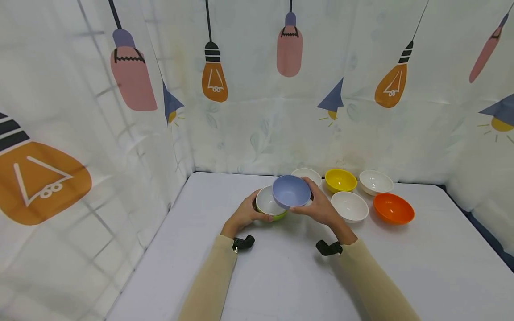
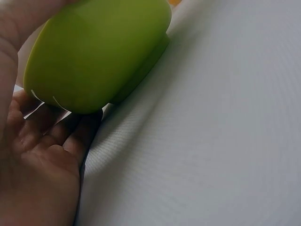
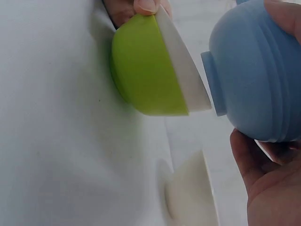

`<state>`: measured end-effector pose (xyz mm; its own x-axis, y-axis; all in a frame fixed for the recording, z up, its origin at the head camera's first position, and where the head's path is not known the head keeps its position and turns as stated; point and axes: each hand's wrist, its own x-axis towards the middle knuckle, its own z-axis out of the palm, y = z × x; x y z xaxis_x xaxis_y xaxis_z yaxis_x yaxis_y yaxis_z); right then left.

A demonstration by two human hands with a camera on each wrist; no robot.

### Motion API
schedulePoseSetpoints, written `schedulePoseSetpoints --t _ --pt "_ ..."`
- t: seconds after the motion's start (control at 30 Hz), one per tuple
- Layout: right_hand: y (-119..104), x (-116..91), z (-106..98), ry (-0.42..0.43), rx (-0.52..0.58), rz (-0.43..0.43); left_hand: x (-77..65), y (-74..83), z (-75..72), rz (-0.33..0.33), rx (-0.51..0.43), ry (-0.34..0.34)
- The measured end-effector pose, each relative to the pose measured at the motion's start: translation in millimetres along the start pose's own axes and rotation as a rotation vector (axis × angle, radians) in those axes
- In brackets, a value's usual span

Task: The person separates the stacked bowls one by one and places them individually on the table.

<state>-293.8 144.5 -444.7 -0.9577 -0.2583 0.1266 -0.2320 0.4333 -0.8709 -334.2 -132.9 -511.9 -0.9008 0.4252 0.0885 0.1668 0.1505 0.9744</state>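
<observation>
My left hand (image 1: 246, 211) grips a green bowl (image 2: 103, 52) low over the table, thumb near the rim and fingers round the far side. Nested in it is a white bowl (image 3: 183, 66), whose rim stands out above the green one. My right hand (image 1: 320, 207) holds a blue bowl (image 1: 291, 191) by its side, between thumb and fingers. The blue bowl is tilted, its foot facing the white bowl's opening with a narrow gap in the right wrist view. From the head, it overlaps the white bowl's right edge.
Right of my hands on the white table (image 1: 281, 276) stand a yellow bowl (image 1: 340, 180), an orange bowl (image 1: 393, 208) and white bowls, one nearer (image 1: 349, 207) and one at the back right (image 1: 376, 182). Another white bowl (image 1: 307, 174) sits behind my right hand. A patterned curtain (image 1: 249, 133) hangs behind.
</observation>
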Motion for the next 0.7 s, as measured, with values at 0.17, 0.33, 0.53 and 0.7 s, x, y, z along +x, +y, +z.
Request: schedulePoseSetpoints --t 0.17,0.33,0.53,0.7 --pt "5.2 -8.1 -5.0 0.027 -0.032 0.024 0.5 0.7 0.5 0.0 -0.001 0.0" --pt "10.0 -16.7 -9.0 0.048 -0.027 0.039 0.3 0.2 -0.2 -0.003 0.004 0.002" --pt "12.7 -27.1 -13.0 0.057 -0.036 0.047 0.5 0.2 -0.1 -0.01 0.012 0.006" --pt "17.6 -33.8 -14.0 0.057 -0.036 0.053 0.9 1.0 0.4 -0.016 0.008 0.012"
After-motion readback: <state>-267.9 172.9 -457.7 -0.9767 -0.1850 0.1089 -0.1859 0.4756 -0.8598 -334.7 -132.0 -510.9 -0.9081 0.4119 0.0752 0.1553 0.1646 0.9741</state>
